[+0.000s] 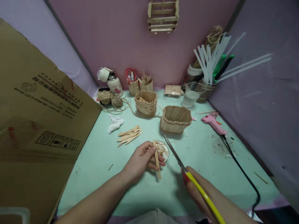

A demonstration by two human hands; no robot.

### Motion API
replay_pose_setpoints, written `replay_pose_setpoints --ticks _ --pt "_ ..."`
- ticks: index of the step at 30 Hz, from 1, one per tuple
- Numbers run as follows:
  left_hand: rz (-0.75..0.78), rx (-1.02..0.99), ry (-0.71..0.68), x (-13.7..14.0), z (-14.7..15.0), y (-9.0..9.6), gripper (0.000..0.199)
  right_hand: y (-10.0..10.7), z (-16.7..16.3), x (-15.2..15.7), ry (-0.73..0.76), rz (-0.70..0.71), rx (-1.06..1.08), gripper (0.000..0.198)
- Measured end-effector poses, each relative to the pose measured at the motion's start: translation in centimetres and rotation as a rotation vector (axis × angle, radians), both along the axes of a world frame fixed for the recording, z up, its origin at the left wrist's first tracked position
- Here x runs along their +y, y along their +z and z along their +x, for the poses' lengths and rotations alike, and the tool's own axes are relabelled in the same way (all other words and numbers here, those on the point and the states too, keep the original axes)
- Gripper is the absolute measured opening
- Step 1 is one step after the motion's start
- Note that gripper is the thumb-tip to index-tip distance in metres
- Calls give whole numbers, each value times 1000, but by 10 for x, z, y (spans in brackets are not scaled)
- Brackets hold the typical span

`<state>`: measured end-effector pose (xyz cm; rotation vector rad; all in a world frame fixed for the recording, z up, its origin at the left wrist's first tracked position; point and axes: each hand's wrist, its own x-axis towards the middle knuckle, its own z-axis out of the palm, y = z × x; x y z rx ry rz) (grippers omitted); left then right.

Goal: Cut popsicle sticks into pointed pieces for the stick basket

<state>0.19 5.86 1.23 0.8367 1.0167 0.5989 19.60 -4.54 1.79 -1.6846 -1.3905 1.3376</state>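
Between the thumb and fingers of my left hand [142, 157] is a flat wooden craft stick [157, 165], tilted nearly upright. My right hand [196, 183] grips scissors [174, 152] with yellow and red handles; their blades look closed and point away from me, a short gap right of the stick. Behind my left fingers lies a small round white dish [166, 152] with wood scraps in it, partly hidden. A pile of cut wooden sticks [129, 136] rests on the table to the left. Beyond the scissors stands a woven-edged wooden basket [176, 119].
A second basket [146, 103] holds sticks. Twine balls [105, 97] and a white tissue [115, 123] lie at left, by a large cardboard box [46, 109]. A pink glue gun [213, 123] with black cord lies right, near a plastic cup [190, 98] and white glue sticks [211, 62].
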Motion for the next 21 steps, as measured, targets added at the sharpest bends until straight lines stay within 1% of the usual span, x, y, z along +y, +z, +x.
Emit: replay_pose_setpoints --ticks 5,10,13,17,19,21 --pt "-25 -20 -7 -4 0 1 39 10 -3 6 42 -54 -13 42" --pt "-33 -22 -41 -6 1 1 34 4 -5 9 154 -64 14 40" --pt "-3 -8 -70 -8 2 0 32 1 -8 11 199 -74 33 39" --pt "60 30 -104 -10 2 -1 28 3 -12 15 267 -133 97 42" --pt "72 31 -102 -10 2 -3 26 2 -14 16 296 -167 138 44" --pt "74 23 -103 -11 2 -3 26 1 -15 18 303 -170 160 46"
